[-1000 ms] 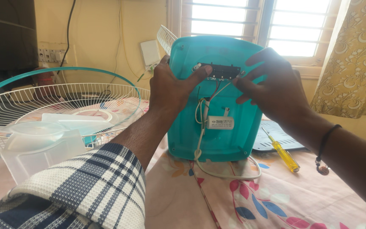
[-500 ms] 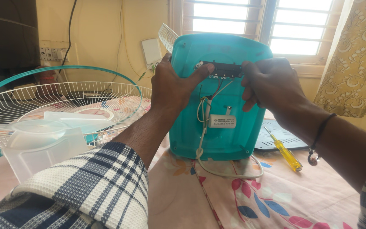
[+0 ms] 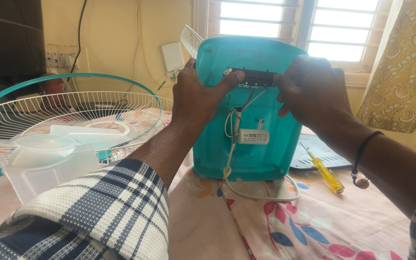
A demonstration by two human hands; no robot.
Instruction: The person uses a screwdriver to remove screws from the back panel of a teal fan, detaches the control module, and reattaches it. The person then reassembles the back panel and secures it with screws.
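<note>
My left hand (image 3: 196,98) and right hand (image 3: 314,94) grip the upright teal fan base (image 3: 246,110), thumbs pressing its black switch strip (image 3: 255,77) between them. A yellow screwdriver (image 3: 324,168) lies below my right wrist.

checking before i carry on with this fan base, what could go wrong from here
The teal fan base stands on edge on soft floral cloth, steadied only by the left hand and right hand; it might tip. The thin wires under the black switch strip could snag or pull loose.
</note>
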